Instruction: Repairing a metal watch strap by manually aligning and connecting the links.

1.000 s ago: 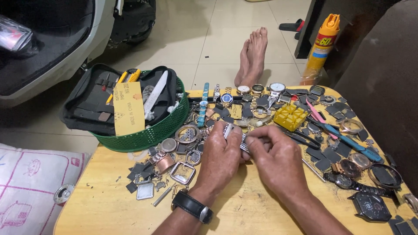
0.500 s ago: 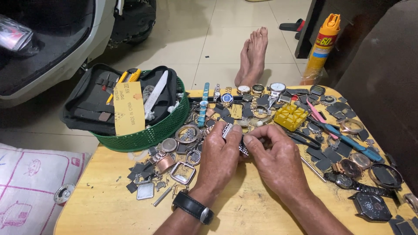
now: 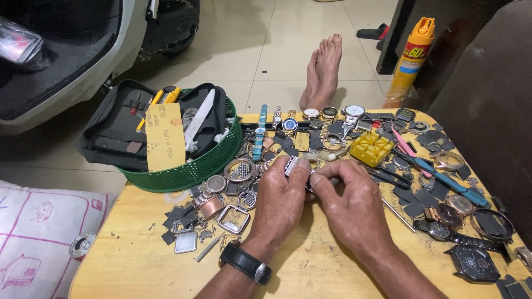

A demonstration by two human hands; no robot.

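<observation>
Both hands meet over the middle of a small yellow wooden table (image 3: 138,260). My left hand (image 3: 284,192), with a black watch on its wrist, pinches a silver metal watch band (image 3: 290,164) between thumb and fingers. My right hand (image 3: 350,204) grips the same band from the right, fingertips touching those of the left. Most of the band is hidden under the fingers. Loose watch cases, bezels and dark square parts lie all around the hands.
A green basket (image 3: 191,169) holding a black tool pouch sits at the table's left. A yellow plastic block (image 3: 372,148), blue-handled tool (image 3: 443,177) and several watches lie on the right. Beyond are bare feet (image 3: 324,69), an orange spray can (image 3: 409,61) and a scooter (image 3: 61,61).
Both hands keep hold of the band and barely shift; the fingers work slightly around it.
</observation>
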